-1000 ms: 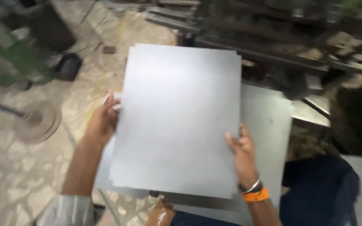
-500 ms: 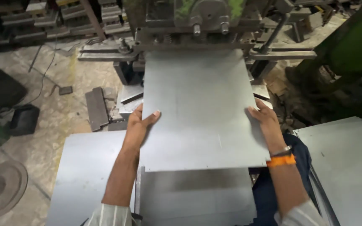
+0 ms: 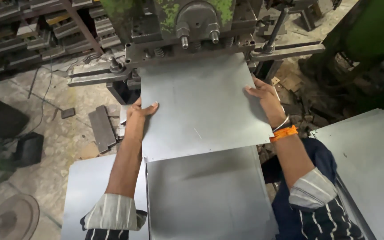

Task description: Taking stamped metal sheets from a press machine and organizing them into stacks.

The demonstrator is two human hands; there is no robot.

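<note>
Both hands hold one thin grey steel sheet (image 3: 203, 104) by its side edges: the left hand (image 3: 138, 116) clasps the left edge with fingers laid on top and thumb under, and the right hand (image 3: 263, 95) lies with fingers spread flat along the right edge, a metal bangle and an orange band (image 3: 284, 132) at its wrist. Compared with the views of a second and half a second ago, the sheet has travelled forward and away from the body; its far edge now lies beneath the head of the green power press (image 3: 192, 22), just ahead of both hands, where earlier it was held clear of the machine. The change indicates that the sheet is being fed into the press bed and is close to its working position. Nearer the body than the hands, a second sheet (image 3: 205, 195) lies flat; further stacks rest outside the left arm (image 3: 83, 191) and outside the right arm (image 3: 370, 155).
</note>
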